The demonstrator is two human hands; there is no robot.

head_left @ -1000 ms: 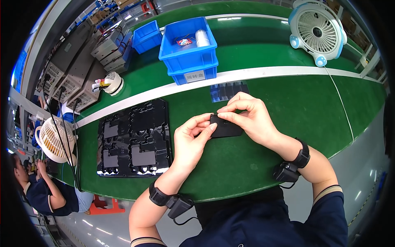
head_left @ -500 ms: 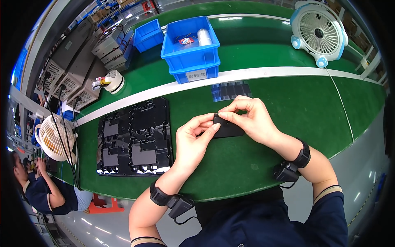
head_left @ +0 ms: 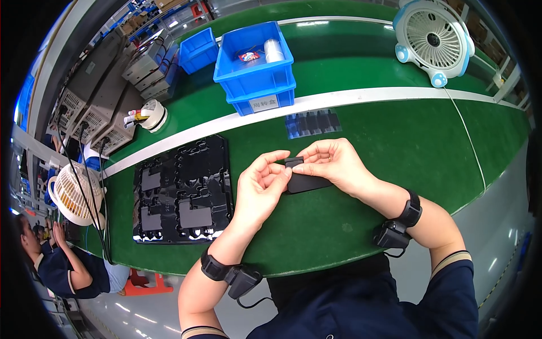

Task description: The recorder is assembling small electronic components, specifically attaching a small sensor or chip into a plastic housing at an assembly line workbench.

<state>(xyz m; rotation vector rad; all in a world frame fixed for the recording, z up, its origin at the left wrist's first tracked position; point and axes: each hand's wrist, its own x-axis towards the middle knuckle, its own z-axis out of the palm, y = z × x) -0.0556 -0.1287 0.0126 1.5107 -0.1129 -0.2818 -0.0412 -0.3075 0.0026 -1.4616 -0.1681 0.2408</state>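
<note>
Over the green table (head_left: 316, 237), I hold a flat black rectangular piece (head_left: 307, 183) between both hands. My left hand (head_left: 261, 183) is closed at its left edge, the thumb pressing on its upper left corner. My right hand (head_left: 337, 165) pinches the top edge with thumb and forefinger, the other fingers curled behind. A narrow dark strip shows between the fingertips at that corner; whether it is a separate part I cannot tell. Just beyond my hands lies a translucent bluish film sheet (head_left: 313, 124) with dark strips.
Left of my hands sits a glossy black moulded tray (head_left: 183, 169) with three grey L-shaped pieces. Stacked blue bins (head_left: 255, 85) stand behind a white rail (head_left: 361, 97). A white-blue fan (head_left: 433, 40) is at far right, another fan (head_left: 78, 192) at left. A person (head_left: 62, 260) sits far left.
My right hand has come slightly down and left along the black piece. The left fingers have shifted on its corner, and a dark strip now shows there between the fingertips.
</note>
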